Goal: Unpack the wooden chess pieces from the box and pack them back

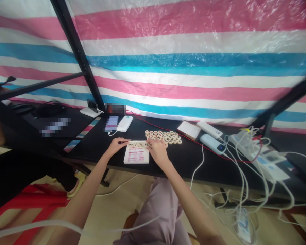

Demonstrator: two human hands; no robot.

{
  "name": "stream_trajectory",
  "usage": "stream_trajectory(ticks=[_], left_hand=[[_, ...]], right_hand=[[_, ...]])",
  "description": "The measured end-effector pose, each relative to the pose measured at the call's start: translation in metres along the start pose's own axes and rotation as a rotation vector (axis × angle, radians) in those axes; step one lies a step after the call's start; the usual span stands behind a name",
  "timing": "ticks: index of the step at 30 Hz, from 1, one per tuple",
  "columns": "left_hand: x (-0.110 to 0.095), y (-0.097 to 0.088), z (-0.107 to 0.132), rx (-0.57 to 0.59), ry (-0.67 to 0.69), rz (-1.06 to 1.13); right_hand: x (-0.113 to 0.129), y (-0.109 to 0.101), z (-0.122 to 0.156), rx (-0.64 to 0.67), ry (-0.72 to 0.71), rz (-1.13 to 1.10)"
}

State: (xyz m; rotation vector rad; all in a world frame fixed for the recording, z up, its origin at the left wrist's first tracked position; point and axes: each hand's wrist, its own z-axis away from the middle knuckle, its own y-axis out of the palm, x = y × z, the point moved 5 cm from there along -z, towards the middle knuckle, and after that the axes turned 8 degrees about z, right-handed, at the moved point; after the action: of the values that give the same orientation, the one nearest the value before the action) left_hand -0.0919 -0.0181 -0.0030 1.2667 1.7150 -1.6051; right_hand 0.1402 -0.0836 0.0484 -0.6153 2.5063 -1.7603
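A small white board [137, 156] with red grid lines lies on the black table [97, 143], with a row of round wooden game pieces along its far edge. My left hand [116, 145] rests at the board's left far corner, fingers pinched together near a piece. My right hand [156, 149] lies at the board's right far corner, fingers curled over the pieces there. A loose heap of several round pieces [164, 136] sits just beyond my right hand.
Power banks [213, 143], a white box [189, 129] and a tangle of white cables [244, 160] fill the table's right. A white power bank [124, 123] and a phone lie behind the board. Black frame poles [76, 51] rise at left; a striped tarp hangs behind.
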Motion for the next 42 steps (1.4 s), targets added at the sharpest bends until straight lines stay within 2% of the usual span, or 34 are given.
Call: stream_trajectory(ticks=[3, 6, 10, 15, 18, 21, 23, 25, 28, 32, 36, 39, 42], left_hand=[[0.002, 0.001, 0.0, 0.005, 0.003, 0.012], [0.004, 0.001, -0.001, 0.007, 0.013, 0.021], [0.004, 0.002, -0.001, 0.011, 0.011, 0.035], [0.002, 0.001, -0.001, 0.018, -0.005, 0.038], [0.002, 0.001, -0.001, 0.027, -0.022, 0.019], [0.001, 0.0, -0.001, 0.022, -0.023, 0.001], [0.001, 0.0, -0.001, 0.02, -0.023, 0.0], [0.001, 0.0, -0.002, 0.029, -0.027, 0.004], [0.002, 0.001, -0.002, 0.039, -0.034, 0.016], [0.002, 0.001, -0.001, 0.033, -0.026, 0.029], [0.002, 0.0, -0.001, 0.011, -0.032, 0.013], [0.001, 0.0, -0.001, 0.003, -0.03, 0.01], [0.002, 0.001, -0.001, -0.001, -0.039, 0.014]], right_hand=[[0.007, 0.017, -0.01, 0.072, 0.004, 0.101], [0.007, 0.025, -0.011, 0.088, 0.001, 0.164], [0.008, 0.028, -0.007, 0.043, -0.034, 0.21], [0.005, 0.023, 0.002, -0.047, -0.073, 0.138], [-0.019, 0.009, 0.013, -0.144, 0.019, 0.125], [-0.067, -0.005, 0.027, -0.222, 0.207, 0.221], [-0.098, -0.01, 0.038, -0.206, 0.298, 0.302], [-0.119, -0.012, 0.048, -0.156, 0.302, 0.35], [-0.129, -0.014, 0.062, -0.123, 0.255, 0.368], [-0.125, -0.016, 0.075, -0.091, 0.232, 0.315], [-0.109, -0.021, 0.074, -0.069, 0.167, 0.148], [-0.08, -0.026, 0.061, -0.116, 0.121, -0.085], [-0.031, -0.017, 0.038, -0.096, -0.003, -0.361]])
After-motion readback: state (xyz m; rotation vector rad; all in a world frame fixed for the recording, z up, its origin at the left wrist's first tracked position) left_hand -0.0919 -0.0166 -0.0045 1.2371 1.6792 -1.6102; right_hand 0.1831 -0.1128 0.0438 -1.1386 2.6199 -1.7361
